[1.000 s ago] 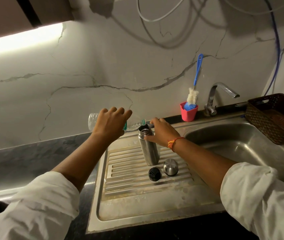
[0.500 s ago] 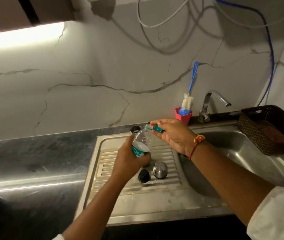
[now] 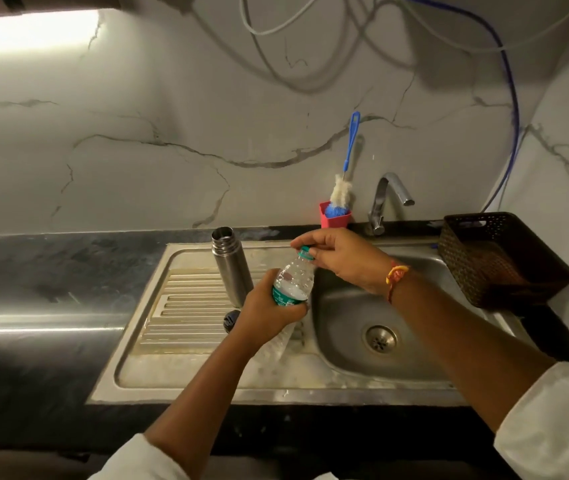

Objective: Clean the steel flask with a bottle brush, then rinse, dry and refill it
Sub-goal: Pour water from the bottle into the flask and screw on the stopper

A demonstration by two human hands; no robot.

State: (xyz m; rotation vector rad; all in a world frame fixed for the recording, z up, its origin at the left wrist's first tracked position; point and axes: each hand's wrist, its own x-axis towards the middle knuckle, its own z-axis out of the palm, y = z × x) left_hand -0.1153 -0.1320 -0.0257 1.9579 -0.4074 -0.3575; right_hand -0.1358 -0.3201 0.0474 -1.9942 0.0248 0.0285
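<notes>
While left hand (image 3: 269, 308) grips clear plastic water bottle with green label (image 3: 293, 277) around lower body, right hand (image 3: 341, 259) pinches its green cap (image 3: 305, 251). Bottle tilted. Cylindrical steel flask (image 3: 231, 268) upright, uncapped, on ribbed steel drainboard (image 3: 186, 299), just left of bottle, untouched. Small black round stopper (image 3: 230, 320) lies near flask base, partly hidden. Blue-handled bottle brush (image 3: 349, 150) stands in red cup (image 3: 335, 218) beside chrome tap (image 3: 392, 195).
</notes>
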